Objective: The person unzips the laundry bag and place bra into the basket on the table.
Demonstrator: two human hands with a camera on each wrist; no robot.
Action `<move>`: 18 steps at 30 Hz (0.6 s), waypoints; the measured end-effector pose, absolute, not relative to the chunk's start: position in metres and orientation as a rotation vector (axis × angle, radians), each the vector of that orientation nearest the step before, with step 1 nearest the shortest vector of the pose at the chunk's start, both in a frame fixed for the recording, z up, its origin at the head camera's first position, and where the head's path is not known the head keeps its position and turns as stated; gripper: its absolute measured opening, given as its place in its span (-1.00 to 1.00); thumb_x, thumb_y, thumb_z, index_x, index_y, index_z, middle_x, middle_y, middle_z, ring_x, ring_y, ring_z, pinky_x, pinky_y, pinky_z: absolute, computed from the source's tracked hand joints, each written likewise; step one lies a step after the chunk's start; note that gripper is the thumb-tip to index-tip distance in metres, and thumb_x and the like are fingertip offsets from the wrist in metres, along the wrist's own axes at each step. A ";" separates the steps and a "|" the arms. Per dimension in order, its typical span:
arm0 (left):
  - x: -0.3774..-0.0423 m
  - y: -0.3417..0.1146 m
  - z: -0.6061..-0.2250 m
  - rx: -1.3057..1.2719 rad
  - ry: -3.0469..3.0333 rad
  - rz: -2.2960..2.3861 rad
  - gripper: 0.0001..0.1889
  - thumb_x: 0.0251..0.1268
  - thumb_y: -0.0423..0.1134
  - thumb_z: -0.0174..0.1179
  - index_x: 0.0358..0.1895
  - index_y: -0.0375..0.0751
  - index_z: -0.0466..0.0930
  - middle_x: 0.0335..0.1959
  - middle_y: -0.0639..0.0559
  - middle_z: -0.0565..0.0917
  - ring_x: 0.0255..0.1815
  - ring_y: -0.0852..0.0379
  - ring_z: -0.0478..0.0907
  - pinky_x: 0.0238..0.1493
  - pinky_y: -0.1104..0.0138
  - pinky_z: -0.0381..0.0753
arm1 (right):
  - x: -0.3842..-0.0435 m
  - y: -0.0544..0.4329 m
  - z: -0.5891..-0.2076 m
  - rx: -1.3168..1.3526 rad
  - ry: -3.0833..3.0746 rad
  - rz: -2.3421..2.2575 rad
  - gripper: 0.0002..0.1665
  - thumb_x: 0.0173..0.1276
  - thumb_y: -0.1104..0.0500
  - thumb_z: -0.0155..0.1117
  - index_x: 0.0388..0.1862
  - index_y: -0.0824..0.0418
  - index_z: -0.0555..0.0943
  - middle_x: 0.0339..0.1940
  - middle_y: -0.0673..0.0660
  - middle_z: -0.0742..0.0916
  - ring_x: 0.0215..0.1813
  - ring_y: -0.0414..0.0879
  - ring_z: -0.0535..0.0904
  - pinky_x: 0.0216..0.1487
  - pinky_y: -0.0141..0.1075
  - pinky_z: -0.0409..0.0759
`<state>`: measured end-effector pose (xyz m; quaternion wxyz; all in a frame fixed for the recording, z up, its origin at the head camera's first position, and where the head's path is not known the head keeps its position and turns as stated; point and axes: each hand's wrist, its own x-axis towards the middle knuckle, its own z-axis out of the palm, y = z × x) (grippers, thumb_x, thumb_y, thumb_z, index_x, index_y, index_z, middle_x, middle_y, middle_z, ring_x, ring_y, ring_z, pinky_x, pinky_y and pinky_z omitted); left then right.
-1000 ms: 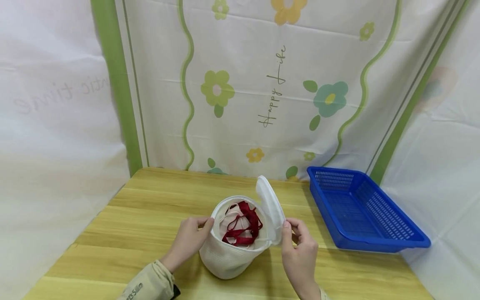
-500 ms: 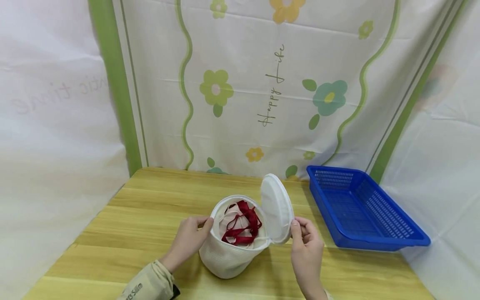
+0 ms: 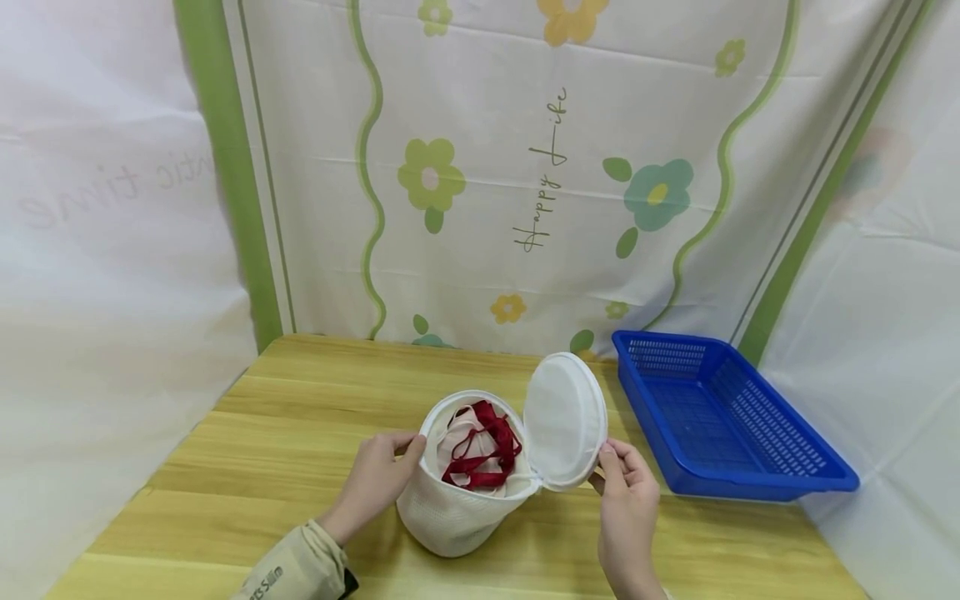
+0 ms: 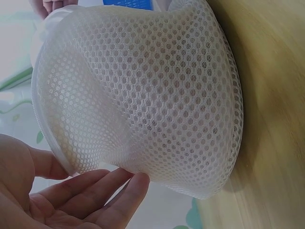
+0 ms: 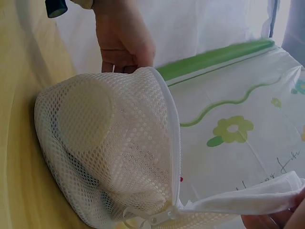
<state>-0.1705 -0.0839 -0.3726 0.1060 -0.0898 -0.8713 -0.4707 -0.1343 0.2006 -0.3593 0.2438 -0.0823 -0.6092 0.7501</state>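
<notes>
A white mesh laundry bag [image 3: 450,521] with a zippered rim stands on the table, its round lid [image 3: 566,421] swung out to the right. Inside lies pale pink fabric [image 3: 465,437] with dark red straps [image 3: 491,479]. My left hand [image 3: 382,475] pinches the bag's left rim between thumb and fingers; the left wrist view shows those fingers [image 4: 102,195] against the mesh. With thumb and fingers, my right hand [image 3: 630,500] holds the lid's outer edge. In the right wrist view the zipper pull [image 5: 162,217] hangs where lid and bag join.
An empty-looking blue plastic basket [image 3: 697,408] with slotted walls stands at the table's right. The wooden table [image 3: 300,417] reaches back to a floral curtain [image 3: 480,167], and white cloth hangs on both sides.
My right hand has drawn the lid farther out to the right, so its inner face now shows more fully. The left hand keeps its hold on the rim.
</notes>
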 end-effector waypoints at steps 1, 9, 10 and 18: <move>-0.170 -0.084 -0.373 -0.266 -2.566 -1.386 -0.81 0.41 -0.31 0.15 -0.32 -0.11 0.76 -0.28 0.05 0.74 -0.09 0.10 0.64 -0.06 0.11 0.63 | -0.135 0.202 -0.360 -0.237 -1.649 2.071 -0.72 0.54 0.28 0.06 -0.06 0.55 0.51 -0.20 0.19 0.71 -0.20 -0.10 0.67 -0.18 -0.30 0.68; -0.170 -0.084 -0.374 -0.284 -2.564 -1.381 -0.81 0.40 -0.31 0.15 -0.34 -0.10 0.76 -0.27 0.05 0.74 -0.10 0.09 0.65 -0.05 0.09 0.62 | -0.138 0.209 -0.364 -0.323 -1.515 2.217 -0.76 0.54 0.30 0.04 -0.08 0.52 0.52 -0.24 0.15 0.70 -0.21 -0.12 0.64 -0.19 -0.29 0.69; -0.170 -0.084 -0.374 -0.287 -2.563 -1.381 -0.80 0.40 -0.31 0.15 -0.35 -0.10 0.75 -0.28 0.06 0.74 -0.10 0.09 0.65 -0.06 0.10 0.63 | -0.138 0.210 -0.364 -0.326 -1.490 2.245 -0.77 0.54 0.30 0.04 -0.11 0.51 0.53 -0.24 0.15 0.70 -0.22 -0.12 0.64 -0.20 -0.29 0.69; -0.169 -0.084 -0.374 -0.283 -2.567 -1.412 -0.81 0.42 -0.30 0.14 -0.27 -0.15 0.76 -0.23 0.01 0.74 -0.06 0.06 0.64 -0.04 0.09 0.64 | -0.139 0.218 -0.367 -0.411 -1.279 2.470 -0.79 0.56 0.25 0.01 -0.21 0.38 0.54 -0.24 0.14 0.70 -0.21 -0.11 0.64 -0.18 -0.29 0.67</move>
